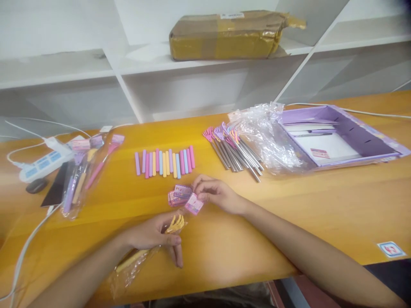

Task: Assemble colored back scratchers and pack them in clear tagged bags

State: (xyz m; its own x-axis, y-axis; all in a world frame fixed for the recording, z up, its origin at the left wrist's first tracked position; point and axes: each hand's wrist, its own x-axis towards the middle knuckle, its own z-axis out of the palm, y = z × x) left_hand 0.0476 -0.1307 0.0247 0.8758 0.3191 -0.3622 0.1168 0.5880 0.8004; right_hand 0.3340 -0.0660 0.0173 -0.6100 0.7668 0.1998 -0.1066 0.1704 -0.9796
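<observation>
My left hand [157, 236] lies on the wooden table [289, 205], fingers closed round a clear plastic sleeve holding a yellow back scratcher [150, 248] with a claw-shaped head. My right hand [215, 192] pinches a small pink header card [194, 203] at the top of that sleeve. A little pile of the same pink cards [178, 196] sits just left of my right hand.
A row of pastel foam grips [165, 162] lies beyond my hands. Several metal scratchers [234, 149] rest beside crumpled plastic bags [266, 132] and a purple box [340, 137]. Packed scratchers [83, 171] and a power strip [45, 162] are at left. A cardboard parcel [227, 34] sits on the shelf.
</observation>
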